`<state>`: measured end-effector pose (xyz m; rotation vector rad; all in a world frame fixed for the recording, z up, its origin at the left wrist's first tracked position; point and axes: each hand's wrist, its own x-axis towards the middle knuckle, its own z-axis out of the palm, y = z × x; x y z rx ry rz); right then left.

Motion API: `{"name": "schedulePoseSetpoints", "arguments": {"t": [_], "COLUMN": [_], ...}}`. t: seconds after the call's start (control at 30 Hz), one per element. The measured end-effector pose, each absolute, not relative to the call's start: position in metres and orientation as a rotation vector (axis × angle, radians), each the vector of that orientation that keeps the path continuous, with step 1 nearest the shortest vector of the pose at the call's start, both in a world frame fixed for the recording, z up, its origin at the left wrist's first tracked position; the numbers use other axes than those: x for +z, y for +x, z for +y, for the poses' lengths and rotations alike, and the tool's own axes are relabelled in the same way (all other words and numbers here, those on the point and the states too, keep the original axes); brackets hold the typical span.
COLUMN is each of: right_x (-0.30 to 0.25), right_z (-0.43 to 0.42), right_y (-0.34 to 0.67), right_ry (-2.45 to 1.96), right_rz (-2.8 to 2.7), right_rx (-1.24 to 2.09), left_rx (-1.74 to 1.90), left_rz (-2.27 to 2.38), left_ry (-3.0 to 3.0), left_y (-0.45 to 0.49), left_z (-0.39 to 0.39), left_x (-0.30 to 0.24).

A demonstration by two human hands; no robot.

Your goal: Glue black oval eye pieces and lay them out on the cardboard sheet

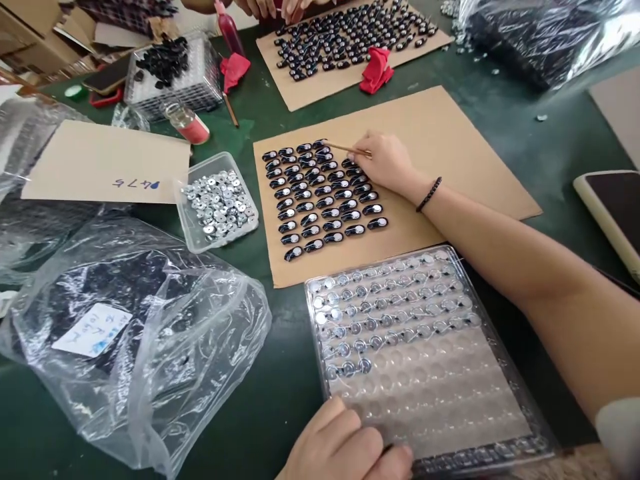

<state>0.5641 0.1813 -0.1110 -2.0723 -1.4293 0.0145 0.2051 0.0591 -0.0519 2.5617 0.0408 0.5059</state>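
My right hand pinches a thin wooden stick. The stick's tip meets one of the small black oval pieces in the top row on a brown cardboard sheet. These pieces lie in rows, each with a silvery round spot. My left hand is closed at the near left edge of a transparent plastic tray, fingers curled over it. Small round silvery parts fill the tray's upper rows of dimples; lower dimples hold none. The left thumb is partly hidden.
Left of the cardboard stands a plastic box of metal discs. A plastic bag lies at the left. Behind are a glass jar, a red bottle and another person's hands by a second filled cardboard. A phone lies right.
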Motion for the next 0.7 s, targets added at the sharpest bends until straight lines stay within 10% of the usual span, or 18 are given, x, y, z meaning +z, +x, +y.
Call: {"name": "schedulePoseSetpoints", "arguments": {"t": [0.3, 0.7], "right_x": [-0.05, -0.017], "right_z": [0.129, 0.002], "right_y": [0.535, 0.41], "right_ry": [-1.668, -1.496], "right_rz": [-0.983, -1.581], "right_rx": [0.167, 0.72], "left_rx": [0.589, 0.739], "left_rz": [0.044, 0.686], "left_ry": [2.434, 0.392], "left_y": [0.193, 0.242], "left_z": [0.057, 0.108], "left_x": [-0.046, -0.007]}}
